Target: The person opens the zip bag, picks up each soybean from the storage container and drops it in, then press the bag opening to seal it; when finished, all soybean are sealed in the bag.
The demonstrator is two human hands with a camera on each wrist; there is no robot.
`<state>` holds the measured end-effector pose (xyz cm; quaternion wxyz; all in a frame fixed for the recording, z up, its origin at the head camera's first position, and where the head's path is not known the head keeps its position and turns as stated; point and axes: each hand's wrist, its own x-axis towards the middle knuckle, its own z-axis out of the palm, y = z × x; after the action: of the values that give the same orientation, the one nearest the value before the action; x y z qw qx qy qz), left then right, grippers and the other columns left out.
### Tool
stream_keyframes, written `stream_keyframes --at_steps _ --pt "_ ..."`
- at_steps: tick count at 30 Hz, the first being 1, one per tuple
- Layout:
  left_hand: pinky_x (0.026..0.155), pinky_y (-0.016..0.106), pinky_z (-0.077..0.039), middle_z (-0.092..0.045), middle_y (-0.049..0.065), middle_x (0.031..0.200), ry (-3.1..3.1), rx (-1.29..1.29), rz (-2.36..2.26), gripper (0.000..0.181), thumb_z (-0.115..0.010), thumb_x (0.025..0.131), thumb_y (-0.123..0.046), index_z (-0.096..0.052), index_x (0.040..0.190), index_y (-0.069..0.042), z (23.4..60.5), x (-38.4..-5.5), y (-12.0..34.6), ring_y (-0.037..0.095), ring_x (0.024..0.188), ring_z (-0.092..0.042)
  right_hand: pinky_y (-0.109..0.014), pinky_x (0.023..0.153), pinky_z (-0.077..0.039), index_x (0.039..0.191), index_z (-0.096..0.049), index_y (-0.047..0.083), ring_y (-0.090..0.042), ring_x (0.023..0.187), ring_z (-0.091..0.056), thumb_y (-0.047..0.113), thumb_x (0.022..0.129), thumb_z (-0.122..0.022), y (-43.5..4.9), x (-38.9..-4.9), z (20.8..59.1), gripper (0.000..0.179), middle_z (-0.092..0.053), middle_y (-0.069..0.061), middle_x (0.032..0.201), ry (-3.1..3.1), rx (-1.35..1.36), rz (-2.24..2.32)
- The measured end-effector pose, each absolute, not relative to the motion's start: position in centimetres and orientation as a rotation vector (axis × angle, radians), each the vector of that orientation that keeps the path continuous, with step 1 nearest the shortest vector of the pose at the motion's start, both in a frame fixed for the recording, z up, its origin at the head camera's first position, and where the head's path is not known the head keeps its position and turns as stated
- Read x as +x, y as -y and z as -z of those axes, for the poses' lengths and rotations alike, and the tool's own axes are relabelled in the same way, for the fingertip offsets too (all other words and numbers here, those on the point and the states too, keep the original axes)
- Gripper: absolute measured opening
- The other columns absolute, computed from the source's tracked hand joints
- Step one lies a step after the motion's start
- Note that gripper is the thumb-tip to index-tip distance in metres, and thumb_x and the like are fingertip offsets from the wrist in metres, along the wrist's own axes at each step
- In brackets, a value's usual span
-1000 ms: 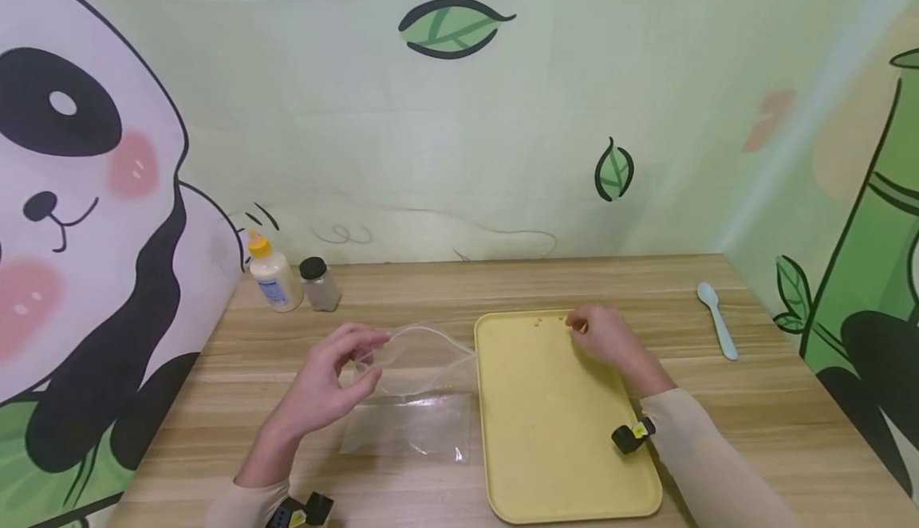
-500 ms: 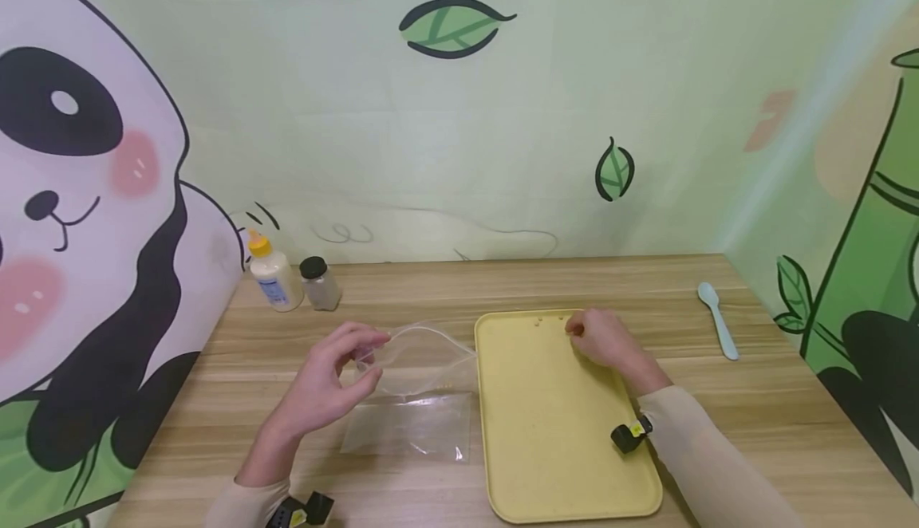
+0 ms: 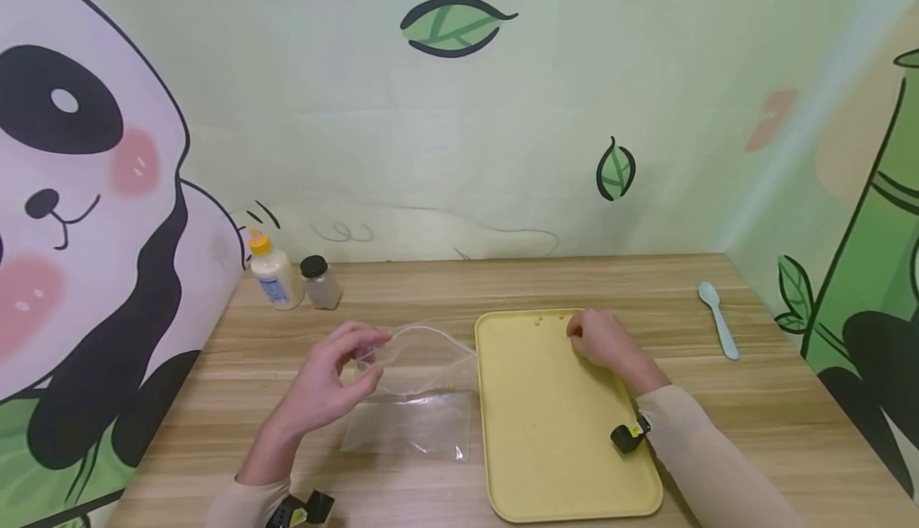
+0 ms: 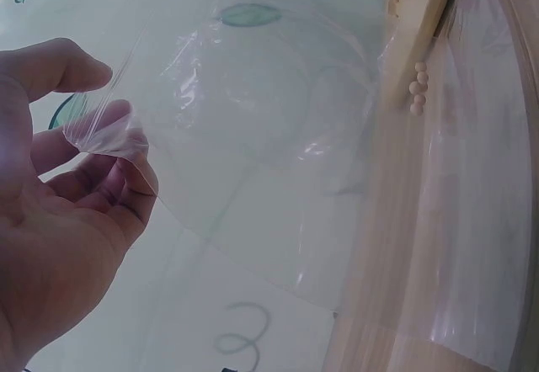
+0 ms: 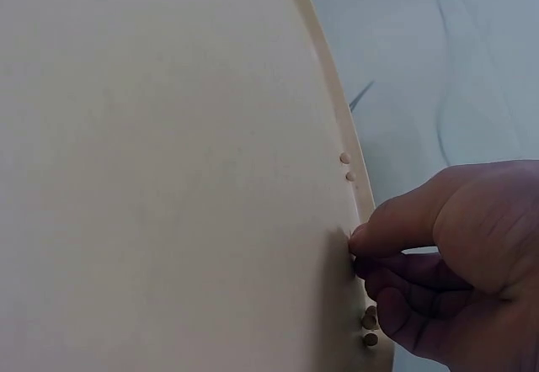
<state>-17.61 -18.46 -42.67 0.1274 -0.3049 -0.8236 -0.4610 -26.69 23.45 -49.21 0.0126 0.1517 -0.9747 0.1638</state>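
Note:
A clear zip bag [image 3: 416, 424] lies on the table left of a yellow tray [image 3: 556, 432], its mouth spread wide. My left hand [image 3: 333, 384] holds the bag's left corner; the left wrist view shows the plastic draped over its curled fingers, with the thumb apart. Several tiny round tan beads [image 4: 418, 88] show through the bag. My right hand [image 3: 606, 336] is at the tray's far rim, thumb and forefinger pinching at a small bead that the fingertips mostly hide. Loose beads [image 5: 345, 159] lie along that rim on one side of the fingers, and other beads [image 5: 370, 339] on the other.
At the back left stand a glue bottle [image 3: 276, 279] with a yellow cap and a small clear jar [image 3: 321, 285] with a black lid. A pale blue spoon [image 3: 718, 321] lies right of the tray. A printed cloth wall [image 3: 459, 153] rises behind the wooden table.
The right hand has shifted very slightly at the far rim, its fingertips drawing closer together. My left hand and the bag have stayed in place.

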Motion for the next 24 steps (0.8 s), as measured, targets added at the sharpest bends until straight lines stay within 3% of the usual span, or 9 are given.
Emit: stream_keyframes --at_steps 6,11,24 --pt "0.078 0.024 -0.055 -0.062 0.009 0.109 2.385 -0.899 1.354 0.045 -0.071 0.075 0.012 -0.064 0.118 -0.001 42.7 -17.6 18.5 0.015 0.089 -0.06 -0.037 0.072 -0.054 0.084 -0.073 0.006 -0.02 0.078 -0.063 0.004 0.08 -0.065 -23.6 -26.7 49.5 0.01 -0.07 -0.005 0.082 3.033 0.457 -0.555" --pt "0.079 0.024 -0.056 -0.063 0.004 0.109 2.371 -0.913 1.37 0.045 -0.071 0.076 0.01 -0.065 0.118 -0.005 42.6 -17.6 18.5 0.014 0.089 -0.06 -0.034 0.069 -0.052 0.081 -0.072 0.008 -0.016 0.073 -0.06 0.005 0.08 -0.064 -23.8 -26.7 49.6 0.008 -0.068 -0.002 0.077 3.009 0.446 -0.585" --pt "0.08 0.025 -0.056 -0.063 0.006 0.11 2.357 -0.924 1.378 0.045 -0.071 0.076 0.011 -0.064 0.118 -0.005 42.5 -17.5 18.5 0.009 0.09 -0.059 -0.03 0.065 -0.052 0.084 -0.071 0.005 -0.015 0.071 -0.06 0.005 0.08 -0.064 -23.6 -26.2 48.2 0.008 -0.068 -0.003 0.078 2.969 0.425 -0.685"
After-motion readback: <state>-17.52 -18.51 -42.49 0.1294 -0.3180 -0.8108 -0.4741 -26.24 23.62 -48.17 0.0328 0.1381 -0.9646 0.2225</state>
